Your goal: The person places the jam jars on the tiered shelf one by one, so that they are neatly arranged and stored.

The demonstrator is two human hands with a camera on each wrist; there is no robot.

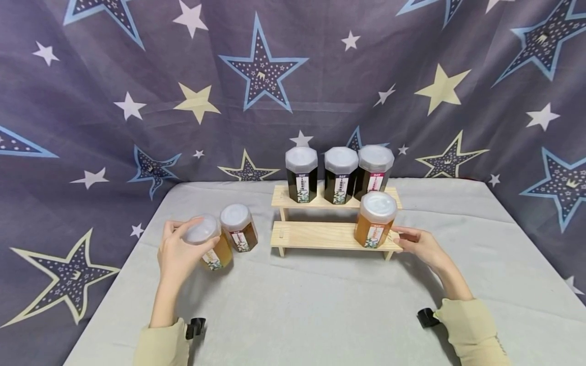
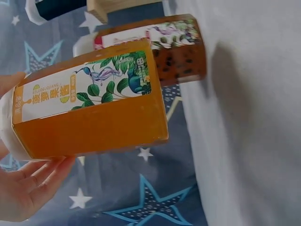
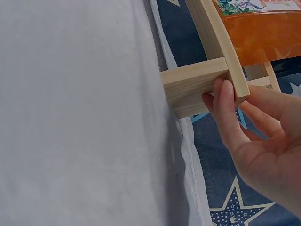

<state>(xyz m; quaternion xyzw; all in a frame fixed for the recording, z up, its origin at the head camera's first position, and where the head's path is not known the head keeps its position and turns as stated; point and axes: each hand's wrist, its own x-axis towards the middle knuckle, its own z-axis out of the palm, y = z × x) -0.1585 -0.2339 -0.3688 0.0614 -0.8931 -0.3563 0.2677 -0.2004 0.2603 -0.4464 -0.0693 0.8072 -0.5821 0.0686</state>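
My left hand (image 1: pixel 180 249) grips an amber jar (image 2: pixel 94 127) by its white lid, thumb and fingers on opposite sides. The jar leans a little, and its base looks raised off the cloth. Right beside it stands a reddish-brown jar (image 1: pixel 240 229) with dark bits inside. At the right end of a two-step wooden rack (image 1: pixel 316 235), my right hand (image 1: pixel 423 248) pinches the edge of the lower board (image 3: pixel 235 75) between thumb and fingers. An orange jar (image 1: pixel 375 221) stands on that board, close to the right hand.
Along the rack's upper board stand three dark jars with pale lids: a left one (image 1: pixel 302 175), a middle one (image 1: pixel 341 175) and a right one (image 1: pixel 374 168). A grey-white cloth (image 1: pixel 311 310) covers the table. Behind it hangs a star-patterned curtain (image 1: pixel 320 91).
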